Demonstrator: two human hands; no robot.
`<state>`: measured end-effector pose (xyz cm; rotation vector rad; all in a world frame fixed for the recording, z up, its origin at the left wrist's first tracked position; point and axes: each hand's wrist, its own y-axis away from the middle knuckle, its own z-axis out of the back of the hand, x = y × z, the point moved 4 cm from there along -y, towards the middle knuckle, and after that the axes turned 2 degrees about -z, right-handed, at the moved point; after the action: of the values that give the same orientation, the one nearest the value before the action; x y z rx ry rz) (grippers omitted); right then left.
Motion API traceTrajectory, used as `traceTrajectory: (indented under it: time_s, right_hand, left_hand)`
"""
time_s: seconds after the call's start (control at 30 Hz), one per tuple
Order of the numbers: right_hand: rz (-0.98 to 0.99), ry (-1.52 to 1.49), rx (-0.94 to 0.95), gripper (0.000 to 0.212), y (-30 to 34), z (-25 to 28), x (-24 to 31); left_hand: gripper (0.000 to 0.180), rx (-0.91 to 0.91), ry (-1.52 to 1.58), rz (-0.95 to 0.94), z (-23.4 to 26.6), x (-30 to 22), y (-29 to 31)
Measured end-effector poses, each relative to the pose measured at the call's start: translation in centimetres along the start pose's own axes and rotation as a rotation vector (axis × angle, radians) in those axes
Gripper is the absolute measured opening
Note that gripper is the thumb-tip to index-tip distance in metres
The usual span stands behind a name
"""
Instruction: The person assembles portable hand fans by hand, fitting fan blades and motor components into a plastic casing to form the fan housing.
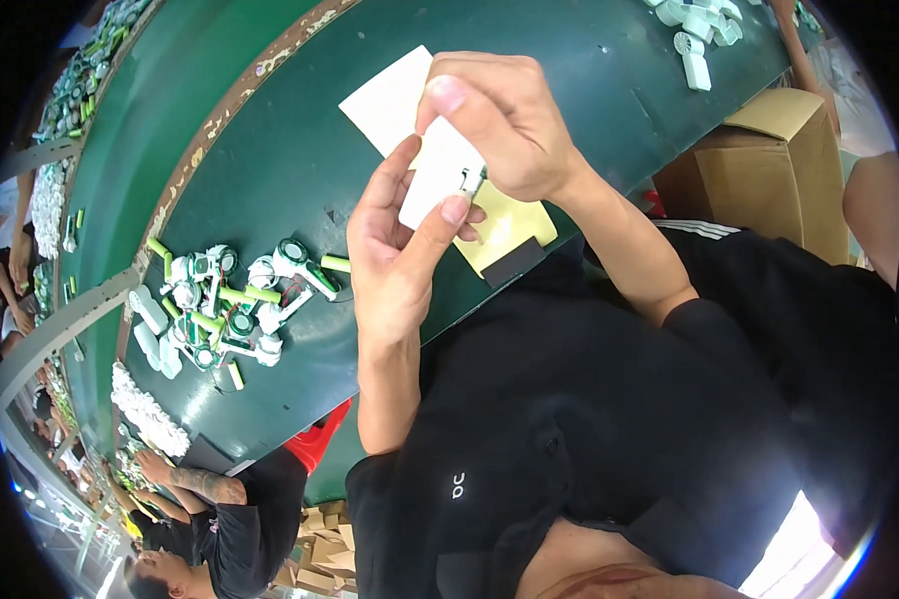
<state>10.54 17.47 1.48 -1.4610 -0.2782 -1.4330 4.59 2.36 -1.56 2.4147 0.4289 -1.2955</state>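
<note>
Near the top middle of the frame, the left hand (390, 240) has its grip closed around the low end of a white piece (435, 175). The right hand (504, 125) pinches its top end. A yellow sheet (519, 225) lies below on the green worktop (300, 160). A messy pile of white and green parts (210, 299) sits at the middle left.

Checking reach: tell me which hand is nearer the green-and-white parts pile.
Left. The left hand is to the pile's right; the right hand is farther right.
</note>
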Motion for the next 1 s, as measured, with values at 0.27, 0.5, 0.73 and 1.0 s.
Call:
traceTrajectory:
  time_s: [0.27,0.5,0.73,1.0]
  right_hand:
    - [-0.119,-0.063,-0.155,0.034,0.2,0.3,0.5]
    - [-0.087,0.052,-0.127,0.044,0.7,0.7,0.4]
    - [-0.138,-0.101,-0.290,0.041,1.1,0.2,-0.1]
    - [-0.141,0.081,-0.183,0.048,0.5,0.7,2.0]
  left_hand:
    - [0.057,-0.127,-0.029,-0.175,0.0,0.1,2.0]
    - [0.061,-0.122,0.001,-0.182,0.6,0.5,1.7]
    - [0.056,-0.143,-0.038,-0.225,-0.4,-0.1,1.8]
    - [0.054,-0.231,-1.076,-0.793,-0.9,-1.6,2.3]
